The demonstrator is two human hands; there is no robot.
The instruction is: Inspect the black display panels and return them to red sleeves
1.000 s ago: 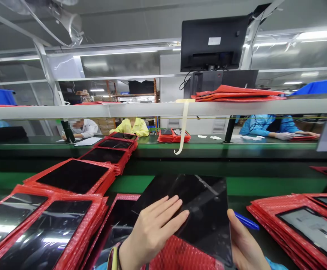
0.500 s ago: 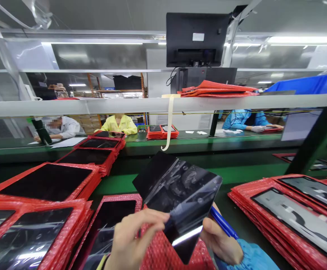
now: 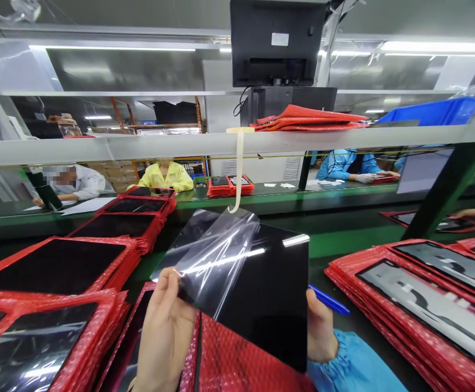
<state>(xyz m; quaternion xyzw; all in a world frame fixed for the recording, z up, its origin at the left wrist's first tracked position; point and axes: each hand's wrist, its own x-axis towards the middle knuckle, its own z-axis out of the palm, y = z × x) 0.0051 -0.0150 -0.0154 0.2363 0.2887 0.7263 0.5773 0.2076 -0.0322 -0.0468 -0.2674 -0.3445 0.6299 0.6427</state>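
A glossy black screen panel (image 3: 276,294) is held tilted in front of me. My right hand (image 3: 320,329), in a blue sleeve, is closed on its right edge. A blue pen (image 3: 330,301) sticks out past that hand, and its hold on the pen is partly hidden. My left hand (image 3: 164,326) pinches a clear film (image 3: 221,261) at the panel's left corner. The film is lifted and folded over the left part of the panel, with bright reflections on it. Red bubble wrap (image 3: 237,354) lies below the panel.
Red bubble-wrap stacks with dark screens (image 3: 57,264) stand at left; more with grey-backed panels (image 3: 429,294) stand at right. A tape strip (image 3: 239,169) hangs from the white shelf rail (image 3: 159,146). Across the bench sit co-workers; another person's hand (image 3: 463,214) is at far right.
The clear film has been raised and folded back from the panel by my left hand. The panel has turned, and my left hand has moved left. My view has shifted slightly.
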